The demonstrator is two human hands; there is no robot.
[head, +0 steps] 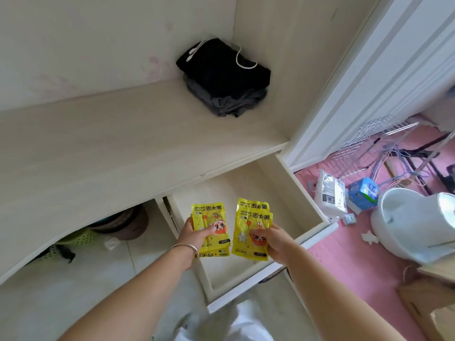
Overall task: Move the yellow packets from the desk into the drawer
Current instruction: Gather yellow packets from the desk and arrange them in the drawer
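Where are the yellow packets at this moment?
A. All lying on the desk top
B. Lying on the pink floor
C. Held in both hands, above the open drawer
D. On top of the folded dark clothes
C: the left hand and the right hand each hold yellow packets over the open drawer.

- Both bare forearms reach forward and up from the bottom edge of the view, drawing closer toward the hands.
- The left hand (194,232) is closed in a pinch, thumb lying across the front of what it holds, the other fingers hidden behind.
- A thin silver bangle (186,247) circles the left wrist.
- The right hand (272,239) is closed likewise, with its thumb and curled fingertips (258,236) pressed on the front face.
- The hands sit at about the same height, near each other but apart, not touching.
- Both wrists are roughly straight, in line with the forearms.
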